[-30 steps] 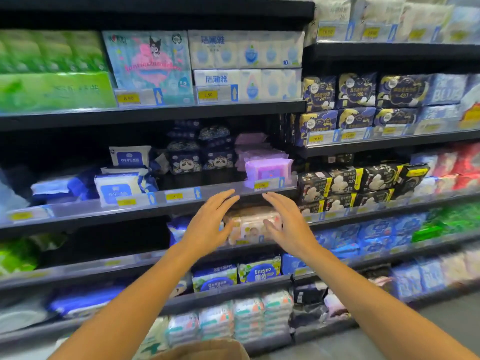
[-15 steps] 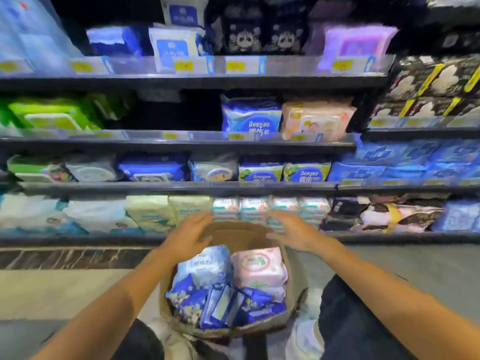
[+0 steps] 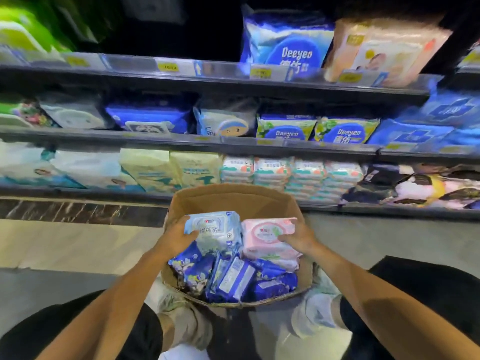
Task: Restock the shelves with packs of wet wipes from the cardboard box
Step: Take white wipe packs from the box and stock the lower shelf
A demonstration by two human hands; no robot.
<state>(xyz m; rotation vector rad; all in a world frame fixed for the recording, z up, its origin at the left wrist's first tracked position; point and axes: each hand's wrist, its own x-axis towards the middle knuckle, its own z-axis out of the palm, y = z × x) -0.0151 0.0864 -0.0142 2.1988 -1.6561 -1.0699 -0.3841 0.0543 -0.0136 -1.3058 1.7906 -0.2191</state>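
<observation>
left hand (image 3: pixel 176 236) holds the light blue wipes pack (image 3: pixel 214 229) | right hand (image 3: pixel 298 236) holds the pink wipes pack (image 3: pixel 267 231) | both packs at the far side of the cardboard box (image 3: pixel 233 197) | dark blue packs (image 3: pixel 233 278) at its near edge

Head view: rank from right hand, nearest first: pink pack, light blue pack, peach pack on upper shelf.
1. pink pack: under the right hand, in the cardboard box.
2. light blue pack: beside it, under the left hand.
3. peach pack: upper shelf, far right.
</observation>
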